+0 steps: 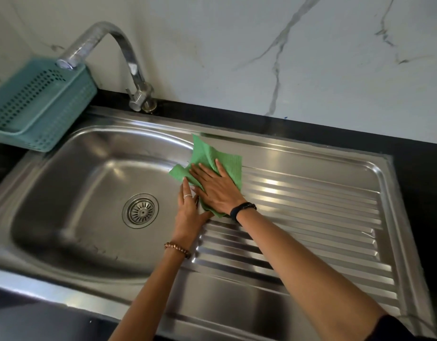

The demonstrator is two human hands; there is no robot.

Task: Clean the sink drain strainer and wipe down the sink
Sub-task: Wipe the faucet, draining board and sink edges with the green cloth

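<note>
A green cloth [207, 156] lies on the rim between the steel sink basin [89, 183] and the ribbed drainboard [311, 205]. My right hand [217, 188] presses flat on the cloth with its fingers spread. Beside it, my left hand [189, 212] rests on the basin's right edge, its fingers touching the cloth's lower corner. The round drain strainer [140, 210] sits in the basin floor, to the left of my left hand.
A curved chrome tap [128, 67] stands behind the basin. A teal perforated basket [37, 104] sits at the sink's back left corner. Black countertop [360, 134] and a marble-look wall [261, 45] border the back.
</note>
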